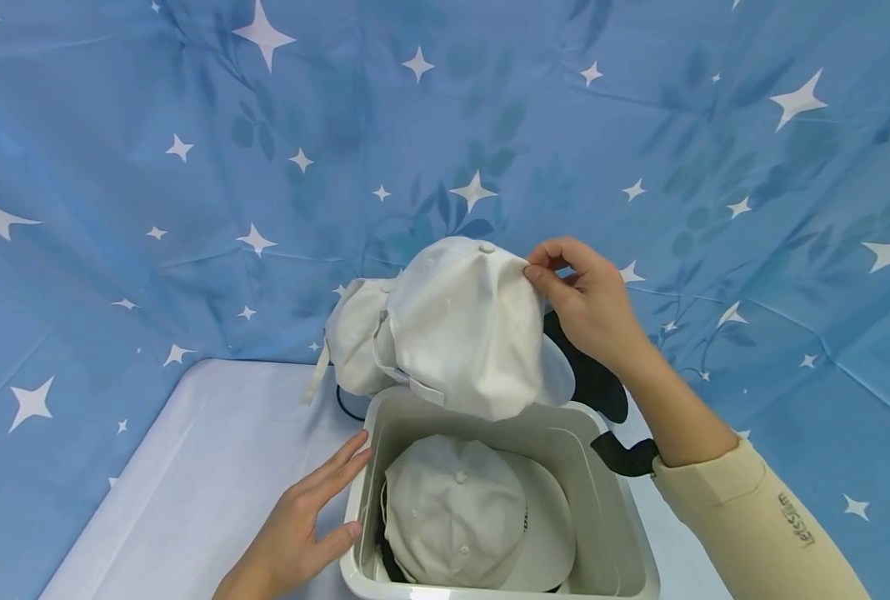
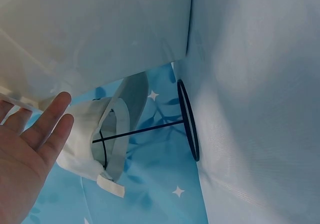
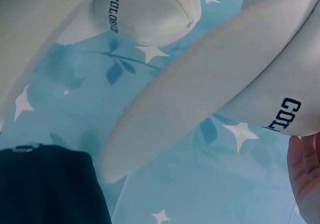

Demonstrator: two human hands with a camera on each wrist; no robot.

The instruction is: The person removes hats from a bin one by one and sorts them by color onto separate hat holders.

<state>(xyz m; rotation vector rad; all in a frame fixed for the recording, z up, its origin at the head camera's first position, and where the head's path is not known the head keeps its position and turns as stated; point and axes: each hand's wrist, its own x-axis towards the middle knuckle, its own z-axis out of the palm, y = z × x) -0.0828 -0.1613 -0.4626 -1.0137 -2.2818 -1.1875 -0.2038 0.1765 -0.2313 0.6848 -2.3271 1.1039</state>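
My right hand (image 1: 583,292) pinches the crown of a white baseball cap (image 1: 460,333), which hangs over the far side of a pale plastic bin (image 1: 625,533). Dark letters mark the front of this held cap (image 3: 285,114) in the right wrist view, above its brim. Inside the bin lies another white cap (image 1: 460,508), crown up and brim to the right. My left hand (image 1: 302,517) has its fingers extended against the bin's left rim. Behind the held cap, a third white cap (image 1: 355,342) is on a thin black wire stand (image 2: 187,119).
Something black (image 1: 591,375) is behind the bin at the right, partly hidden by my right hand and the held cap. The bin stands on a white-covered table (image 1: 182,467). A blue star-patterned cloth (image 1: 325,108) hangs behind.
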